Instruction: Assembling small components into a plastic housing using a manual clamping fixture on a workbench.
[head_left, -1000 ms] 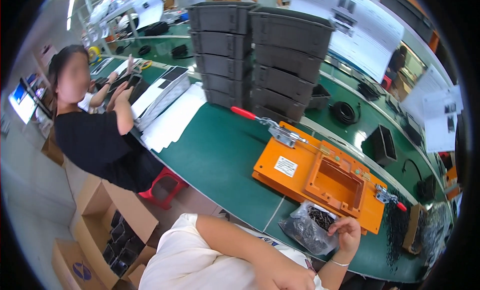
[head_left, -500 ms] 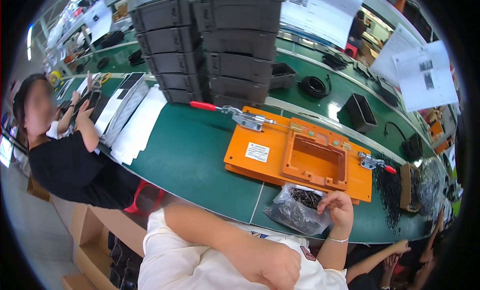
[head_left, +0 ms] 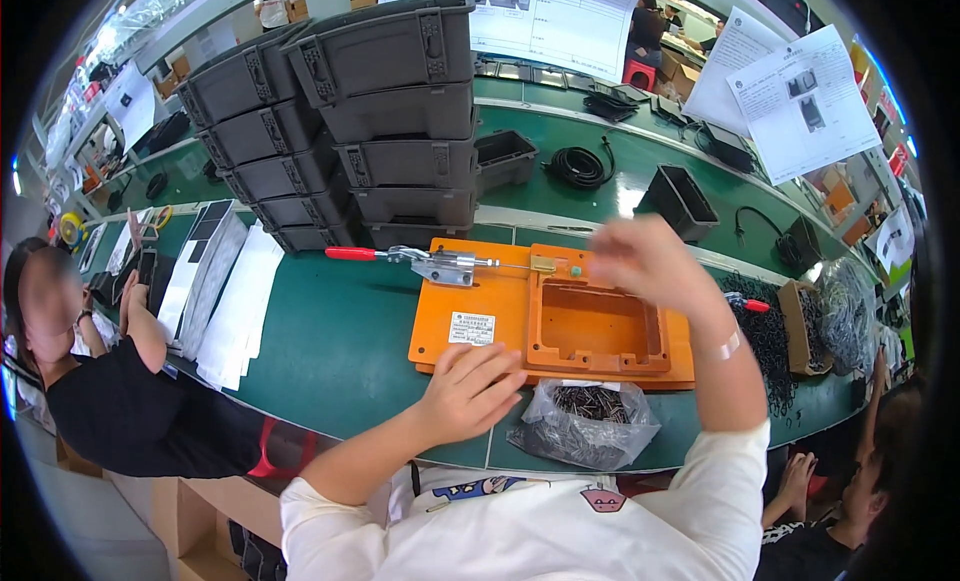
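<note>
An orange jig with a rectangular recess lies on the green bench. A toggle clamp with a red handle is mounted on its left; the right-hand clamp is mostly hidden behind my arm, only its red handle showing. My right hand hovers over the jig's far right part, fingers curled and slightly blurred; anything in them is too small to make out. At the jig's front left edge, my left hand is held with fingers stretched out, holding nothing. A clear plastic bag of small dark screws sits against the jig's front.
Stacked dark grey bins stand behind on the left. Coiled black cable and a black box lie at the back. On the right are black cords and a cardboard box. A co-worker works at left.
My right hand has moved from the screw bag up over the jig's far side. My left hand has risen from my lap to the jig's front edge. The view has shifted.
</note>
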`<state>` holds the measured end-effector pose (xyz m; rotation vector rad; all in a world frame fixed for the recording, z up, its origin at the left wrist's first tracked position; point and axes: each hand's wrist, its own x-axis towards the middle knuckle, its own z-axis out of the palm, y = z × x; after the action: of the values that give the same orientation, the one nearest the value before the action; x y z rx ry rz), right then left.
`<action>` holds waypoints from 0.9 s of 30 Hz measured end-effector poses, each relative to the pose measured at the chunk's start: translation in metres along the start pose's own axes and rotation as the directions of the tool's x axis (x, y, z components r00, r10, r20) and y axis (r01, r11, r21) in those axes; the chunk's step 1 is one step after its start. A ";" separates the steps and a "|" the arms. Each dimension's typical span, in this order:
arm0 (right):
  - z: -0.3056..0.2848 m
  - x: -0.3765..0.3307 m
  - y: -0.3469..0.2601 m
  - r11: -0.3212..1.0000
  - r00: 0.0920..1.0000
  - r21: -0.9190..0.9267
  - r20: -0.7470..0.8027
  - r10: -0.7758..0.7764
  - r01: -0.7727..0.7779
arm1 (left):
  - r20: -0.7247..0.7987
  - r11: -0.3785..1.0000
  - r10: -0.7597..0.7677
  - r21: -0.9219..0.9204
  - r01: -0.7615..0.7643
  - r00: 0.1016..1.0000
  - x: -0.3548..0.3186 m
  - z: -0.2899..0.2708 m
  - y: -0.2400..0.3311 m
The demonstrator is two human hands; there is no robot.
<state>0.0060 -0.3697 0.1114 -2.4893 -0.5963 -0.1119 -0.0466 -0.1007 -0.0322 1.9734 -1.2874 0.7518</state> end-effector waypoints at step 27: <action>-0.036 0.032 0.046 0.817 0.941 -0.488 0.030 -0.336 0.307 | -0.071 0.978 -0.160 0.126 0.168 0.985 -0.009 0.020 -0.007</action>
<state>0.0571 -0.4110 0.1238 -2.8230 -1.0766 -0.5236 -0.0406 -0.1094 -0.0531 2.1149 -1.0480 0.8256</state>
